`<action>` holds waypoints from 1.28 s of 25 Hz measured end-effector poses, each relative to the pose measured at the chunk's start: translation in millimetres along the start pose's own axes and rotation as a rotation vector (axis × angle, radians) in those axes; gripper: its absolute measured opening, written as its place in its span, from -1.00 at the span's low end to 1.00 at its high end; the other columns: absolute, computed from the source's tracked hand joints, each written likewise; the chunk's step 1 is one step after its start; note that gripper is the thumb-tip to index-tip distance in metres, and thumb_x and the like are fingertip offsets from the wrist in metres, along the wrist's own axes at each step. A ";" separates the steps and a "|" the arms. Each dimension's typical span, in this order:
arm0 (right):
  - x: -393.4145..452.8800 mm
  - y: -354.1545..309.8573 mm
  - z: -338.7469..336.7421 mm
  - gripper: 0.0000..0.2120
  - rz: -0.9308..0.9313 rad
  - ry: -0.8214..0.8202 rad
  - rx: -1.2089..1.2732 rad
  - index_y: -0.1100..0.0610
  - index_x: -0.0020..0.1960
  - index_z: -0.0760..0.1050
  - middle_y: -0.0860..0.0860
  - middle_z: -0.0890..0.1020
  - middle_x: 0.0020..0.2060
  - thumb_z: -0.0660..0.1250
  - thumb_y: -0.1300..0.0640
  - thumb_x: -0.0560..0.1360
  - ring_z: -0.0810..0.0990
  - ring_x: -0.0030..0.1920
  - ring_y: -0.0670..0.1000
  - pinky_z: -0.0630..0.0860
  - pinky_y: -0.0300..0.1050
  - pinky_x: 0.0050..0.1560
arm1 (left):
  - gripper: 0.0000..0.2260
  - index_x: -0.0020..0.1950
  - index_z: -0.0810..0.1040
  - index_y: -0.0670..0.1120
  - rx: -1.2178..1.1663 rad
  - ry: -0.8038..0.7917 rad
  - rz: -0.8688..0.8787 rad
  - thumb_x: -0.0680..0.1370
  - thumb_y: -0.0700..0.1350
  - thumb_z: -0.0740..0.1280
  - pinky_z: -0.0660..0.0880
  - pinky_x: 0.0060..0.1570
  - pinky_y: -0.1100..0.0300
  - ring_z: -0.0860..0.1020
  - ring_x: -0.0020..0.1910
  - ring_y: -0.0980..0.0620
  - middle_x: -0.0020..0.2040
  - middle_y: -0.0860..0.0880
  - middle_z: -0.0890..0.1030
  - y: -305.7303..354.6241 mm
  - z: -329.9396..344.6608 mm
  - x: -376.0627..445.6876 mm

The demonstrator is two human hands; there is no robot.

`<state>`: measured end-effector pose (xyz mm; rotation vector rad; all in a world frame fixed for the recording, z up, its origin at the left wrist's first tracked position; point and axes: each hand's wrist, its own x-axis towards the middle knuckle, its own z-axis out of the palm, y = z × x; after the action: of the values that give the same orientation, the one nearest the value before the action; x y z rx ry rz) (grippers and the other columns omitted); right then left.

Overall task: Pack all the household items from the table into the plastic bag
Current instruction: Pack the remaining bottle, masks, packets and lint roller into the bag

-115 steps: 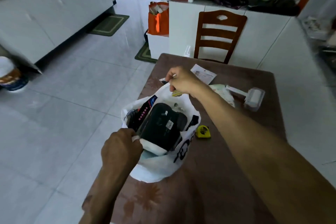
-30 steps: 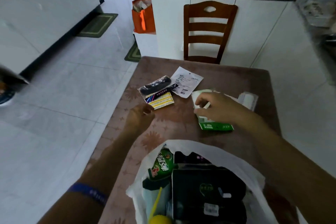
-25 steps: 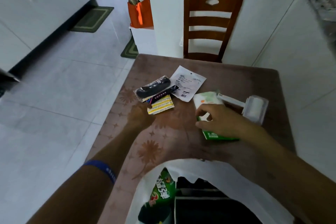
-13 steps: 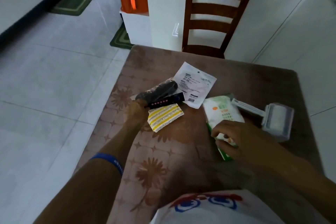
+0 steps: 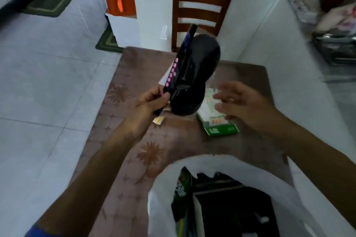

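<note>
My left hand (image 5: 148, 102) pinches a dark packet (image 5: 190, 75) up off the table (image 5: 134, 75), blurred. Right hand (image 5: 240, 102) hovers spread over the green pack (image 5: 217, 123). Plastic bag (image 5: 250, 167), cut off below.

Black packet (image 5: 192, 75) upright; plastic bag (image 5: 240, 194) open, seemingly full.

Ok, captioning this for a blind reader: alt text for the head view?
A person's left hand lifts a black packet above a brown table; the open right hand hovers over a green-and-white pack. A filled white plastic bag sits nearest.
</note>
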<state>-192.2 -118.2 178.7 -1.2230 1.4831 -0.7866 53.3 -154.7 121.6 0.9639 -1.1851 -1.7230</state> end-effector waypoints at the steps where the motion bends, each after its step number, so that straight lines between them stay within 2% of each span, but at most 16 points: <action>1: -8.3 -6.9 2.4 -0.53 -0.006 0.004 0.115 0.00 0.25 0.48 -0.09 0.66 0.11 0.50 0.17 0.37 0.64 0.10 -0.01 0.61 -0.12 -0.05 | -0.79 0.14 0.51 -0.31 -0.003 -0.084 0.017 0.60 -0.21 0.21 0.44 0.06 -0.02 0.50 0.05 -0.13 0.06 -0.24 0.54 14.0 15.2 -11.0; 3: -35.8 -16.9 1.5 -0.60 -0.054 -0.022 0.316 0.09 0.25 0.53 0.02 0.67 0.15 0.46 0.21 0.42 0.64 0.15 0.04 0.60 -0.03 0.09 | -0.70 0.13 0.47 -0.38 0.110 -0.195 0.058 0.58 -0.15 0.24 0.44 -0.11 0.07 0.49 -0.09 -0.09 -0.04 -0.23 0.53 38.9 48.3 -39.5; 5: -65.5 -23.2 -3.5 -0.68 -0.089 -0.025 0.494 0.20 0.18 0.58 0.13 0.68 0.13 0.40 0.27 0.43 0.65 0.15 0.10 0.58 -0.02 0.14 | -0.73 0.03 0.48 -0.38 0.276 -0.194 0.096 0.58 -0.14 0.28 0.44 -0.25 0.20 0.48 -0.24 -0.03 -0.19 -0.23 0.50 54.7 74.9 -69.3; 7: -93.6 -19.3 -14.1 -0.79 -0.109 0.051 0.560 0.26 0.08 0.62 0.19 0.69 0.05 0.38 0.32 0.46 0.67 0.08 0.14 0.59 -0.03 0.09 | -0.84 -0.02 0.56 -0.25 0.405 -0.108 0.121 0.58 -0.14 0.31 0.49 -0.20 0.23 0.54 -0.22 0.00 -0.17 -0.22 0.58 59.6 92.9 -100.7; 9: -118.3 -6.5 -27.3 -0.87 -0.145 0.166 0.546 0.22 -0.04 0.66 0.11 0.73 -0.10 0.38 0.34 0.46 0.71 -0.04 0.07 0.60 -0.13 -0.03 | -0.95 -0.08 0.61 0.01 0.642 0.024 0.173 0.52 -0.03 0.40 0.53 -0.10 0.26 0.60 -0.09 0.11 -0.11 0.02 0.66 51.0 95.0 -131.7; 11: -137.4 8.8 -37.0 -0.91 -0.217 0.176 0.363 0.25 -0.04 0.64 0.00 0.74 -0.20 0.40 0.33 0.47 0.72 -0.11 0.00 0.61 -0.19 -0.12 | -0.86 -0.08 0.62 0.11 1.037 0.044 0.160 0.42 0.11 0.45 0.52 -0.01 0.12 0.57 0.04 0.09 0.02 0.10 0.62 36.3 92.1 -159.1; 13: -146.3 23.8 -37.8 -0.94 -0.303 0.099 -0.047 0.18 -0.05 0.64 -0.06 0.73 -0.23 0.41 0.23 0.50 0.70 -0.17 -0.03 0.63 -0.07 -0.15 | -0.82 -0.03 0.65 0.15 1.362 -0.039 -0.019 0.41 0.13 0.45 0.49 0.09 -0.01 0.49 0.20 -0.04 0.19 0.01 0.56 22.4 94.5 -175.3; 16: -139.0 35.4 -22.4 -0.81 -0.483 -0.159 -0.800 -0.01 0.14 0.59 -0.01 0.69 0.01 0.30 0.09 0.56 0.62 0.01 0.03 0.53 -0.03 -0.04 | -0.76 0.10 0.62 0.17 1.781 -0.106 -0.239 0.45 0.01 0.38 0.41 0.14 -0.02 0.38 0.25 -0.09 0.24 0.03 0.50 10.9 98.9 -177.7; 18: -129.6 37.8 -9.6 -0.75 -0.459 -0.328 -1.064 0.00 0.20 0.54 0.07 0.64 0.10 0.22 0.15 0.57 0.57 0.03 0.09 0.42 -0.12 -0.15 | -0.69 0.17 0.59 0.14 1.820 -0.040 -0.295 0.44 -0.07 0.38 0.42 0.10 0.03 0.40 0.21 -0.09 0.22 0.02 0.52 10.7 96.8 -172.0; 21: -125.7 36.8 1.4 -0.76 -0.347 -0.403 -1.285 0.06 0.17 0.50 0.13 0.61 0.08 0.19 0.18 0.54 0.56 0.00 0.13 0.38 -0.12 -0.19 | -0.68 0.22 0.56 0.03 1.794 0.099 -0.232 0.47 -0.12 0.38 0.49 0.03 0.05 0.46 0.18 -0.09 0.20 -0.03 0.56 7.3 94.5 -166.8; 23: -126.2 27.3 -7.9 -0.82 -0.343 -0.307 -1.130 0.05 0.08 0.55 0.08 0.63 -0.04 0.23 0.19 0.54 0.59 -0.08 0.08 0.47 -0.09 -0.17 | -0.63 0.27 0.54 0.05 1.709 0.113 -0.197 0.46 -0.13 0.38 0.51 0.04 0.06 0.50 0.20 -0.07 0.25 -0.01 0.56 3.2 94.8 -167.1; 25: -128.0 14.5 -25.4 -0.84 -0.386 -0.085 -0.737 0.01 -0.17 0.57 -0.04 0.63 -0.31 0.32 0.22 0.52 0.61 -0.28 -0.06 0.50 -0.06 -0.28 | -0.60 0.29 0.52 0.10 1.631 0.068 -0.255 0.47 -0.16 0.36 0.50 0.08 0.09 0.51 0.23 -0.03 0.29 0.03 0.55 1.8 91.3 -170.1; 26: -128.9 10.2 -32.9 -0.83 -0.385 -0.029 -0.534 0.03 -0.22 0.59 -0.02 0.65 -0.35 0.37 0.22 0.51 0.64 -0.29 -0.08 0.55 -0.02 -0.31 | -0.62 0.26 0.53 0.12 1.633 0.051 -0.293 0.48 -0.17 0.35 0.49 0.08 0.10 0.51 0.23 -0.01 0.28 0.04 0.54 3.0 87.5 -171.4; 28: -130.8 9.3 -33.2 -0.87 -0.286 -0.116 -0.203 -0.02 -0.11 0.65 -0.01 0.71 -0.21 0.43 0.21 0.47 0.69 -0.14 -0.04 0.66 -0.02 -0.11 | -0.71 0.16 0.58 0.09 1.624 0.037 -0.345 0.49 -0.20 0.34 0.50 0.05 0.12 0.54 0.14 0.00 0.21 0.03 0.58 9.0 79.2 -171.2; 30: -136.4 17.5 -14.6 -0.81 -0.245 -0.240 -0.214 -0.11 -0.05 0.66 0.02 0.73 -0.11 0.45 0.19 0.47 0.68 -0.03 0.08 0.63 0.03 0.05 | -0.77 0.09 0.62 -0.01 1.560 0.084 -0.362 0.51 -0.25 0.31 0.51 -0.04 0.15 0.57 0.01 0.02 0.14 -0.02 0.63 17.8 74.2 -168.5; 32: -132.7 31.9 2.8 -0.71 -0.436 -0.401 -0.628 -0.06 0.07 0.66 0.03 0.71 0.04 0.38 0.28 0.48 0.65 0.06 0.08 0.56 -0.07 0.10 | -0.73 0.08 0.66 -0.08 1.460 0.143 -0.346 0.50 -0.32 0.27 0.55 0.02 0.12 0.61 -0.01 0.01 0.10 -0.07 0.66 28.4 73.1 -164.9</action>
<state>-202.8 17.7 187.6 -2.0873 1.1677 -0.3033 54.7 14.1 191.1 2.1411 -2.2766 -0.7253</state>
